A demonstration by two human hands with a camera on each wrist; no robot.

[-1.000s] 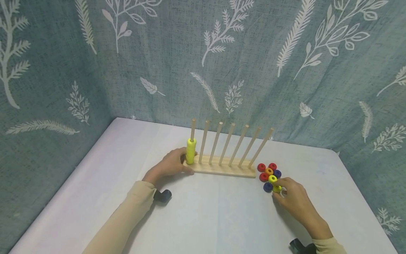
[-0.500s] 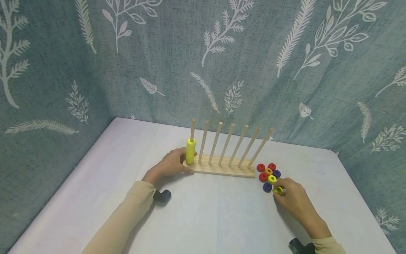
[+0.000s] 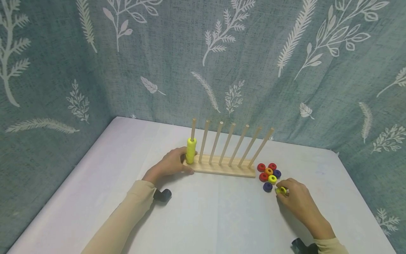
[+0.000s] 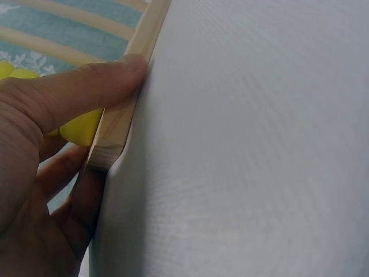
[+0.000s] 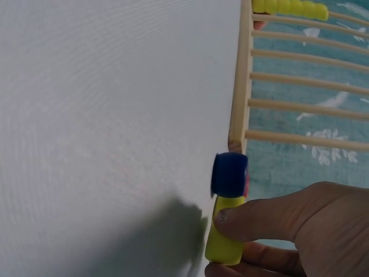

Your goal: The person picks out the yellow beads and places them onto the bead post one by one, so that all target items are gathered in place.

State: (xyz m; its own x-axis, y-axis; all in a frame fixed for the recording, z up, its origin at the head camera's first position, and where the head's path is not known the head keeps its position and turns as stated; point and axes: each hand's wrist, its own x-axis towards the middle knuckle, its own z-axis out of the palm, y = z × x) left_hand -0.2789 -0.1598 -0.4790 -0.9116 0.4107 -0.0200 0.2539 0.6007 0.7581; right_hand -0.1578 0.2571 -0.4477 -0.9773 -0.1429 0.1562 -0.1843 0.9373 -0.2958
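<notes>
A wooden base with several upright pegs [image 3: 222, 170] stands at the middle of the table. Yellow ring beads [image 3: 191, 151] are stacked on its leftmost peg; the other pegs are bare. My left hand [image 3: 172, 163] grips the base's left end, the thumb [image 4: 109, 81] along the front edge in the left wrist view. To the right of the base, my right hand [image 3: 297, 197] pinches a yellow ring bead [image 5: 223, 249] between thumb and fingers. Just left of it lie a dark blue bead [image 3: 268, 187] and another yellow bead [image 3: 272, 179].
Several more loose beads lie by the base's right end, among them a red one [image 3: 263, 177], an orange one [image 3: 269, 171] and a second dark blue one [image 3: 277, 174]. A patterned curtain [image 3: 177, 63] hangs behind the white table [image 3: 196, 218].
My right hand has drawn the pinched yellow bead slightly to the right, away from the other beads. The left hand and the wooden base have stayed in place.
</notes>
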